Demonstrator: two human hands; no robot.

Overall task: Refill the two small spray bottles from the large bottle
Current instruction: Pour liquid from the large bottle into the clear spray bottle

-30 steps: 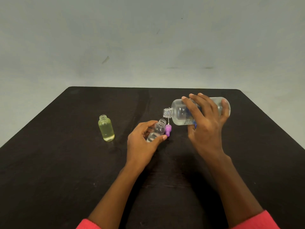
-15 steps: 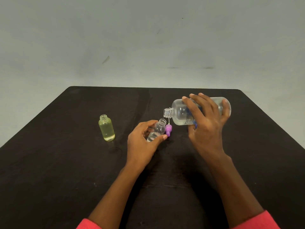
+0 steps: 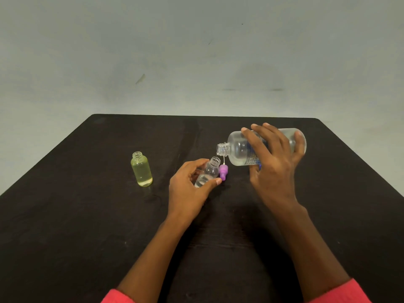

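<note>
My right hand (image 3: 272,169) grips the large clear bottle (image 3: 238,149), tipped nearly flat with its open neck pointing left. Just below that neck, my left hand (image 3: 188,191) holds a small clear bottle (image 3: 207,173), tilted with its open mouth toward the large bottle. Some clear liquid sits in the small bottle's lower part. A second small bottle (image 3: 141,169), yellowish, uncapped and nearly full, stands upright on the black table (image 3: 65,215) to the left.
A purple spray cap (image 3: 223,171) with a thin white tube stands on the table right beside the small clear bottle. Something blue shows under my right palm, mostly hidden. A pale wall rises behind the table's far edge.
Hardly anything differs; both hands and both bottles keep nearly the same pose across the frames.
</note>
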